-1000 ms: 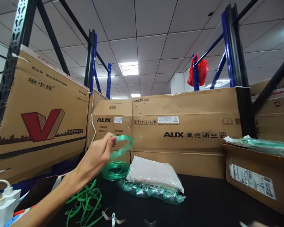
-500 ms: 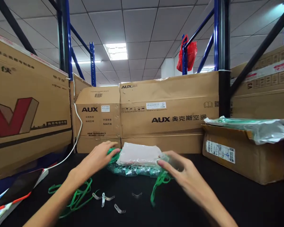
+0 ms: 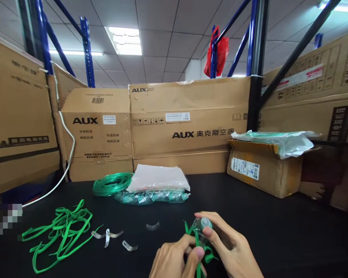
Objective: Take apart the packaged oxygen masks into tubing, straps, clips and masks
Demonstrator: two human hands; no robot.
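My right hand (image 3: 230,241) is wrapped round a clear plastic mask (image 3: 201,231) with a pale round port, near the table's front edge. A green elastic strap (image 3: 197,251) hangs from the mask. My left hand (image 3: 176,256) pinches this strap between thumb and fingers, right beside my right hand. To the left lie a loose heap of green straps (image 3: 62,227) and several small bent metal strips (image 3: 130,246). A thin clear curved strip (image 3: 152,226) lies apart from them.
A coil of green tubing (image 3: 110,184) lies beside a bagged white stack (image 3: 158,177) on green-tinted plastic packets (image 3: 153,197). An opened carton (image 3: 261,170) with plastic bags on top stands at the right. Large cardboard boxes (image 3: 188,127) line the back. A white cable (image 3: 71,154) runs down at left.
My hands have drawn back from the white stack towards the front, bringing the mask along. My left hand has left the tubing coil and now grips the strap. The view has shifted right.
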